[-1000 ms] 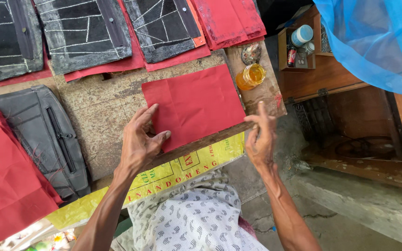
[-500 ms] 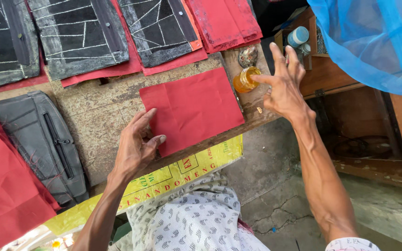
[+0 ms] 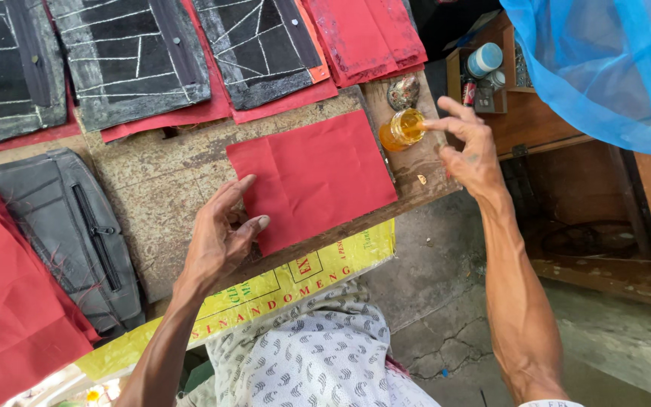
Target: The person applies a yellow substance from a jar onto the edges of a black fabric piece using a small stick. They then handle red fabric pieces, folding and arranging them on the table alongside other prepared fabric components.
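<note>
L hand (image 3: 216, 241) lies flat w/ fingers spread, pressing the near-left edge of a flat red rectangular fabric piece (image 3: 314, 177) on the worn wooden worktable (image 3: 152, 188); nothing gripped. R hand (image 3: 470, 147) hovers open & loose just right of that fabric, index fingertip at the rim of a small round jar of amber-yellow liquid (image 3: 401, 130), not clasping it. Left of the L hand lies a grey zippered padded panel (image 3: 69, 226); beyond both hands, black chalk-marked panels (image 3: 129, 60) on red backing.

yellow printed sheet (image 3: 295, 275) | table's front edge | red-green lettering
</note>
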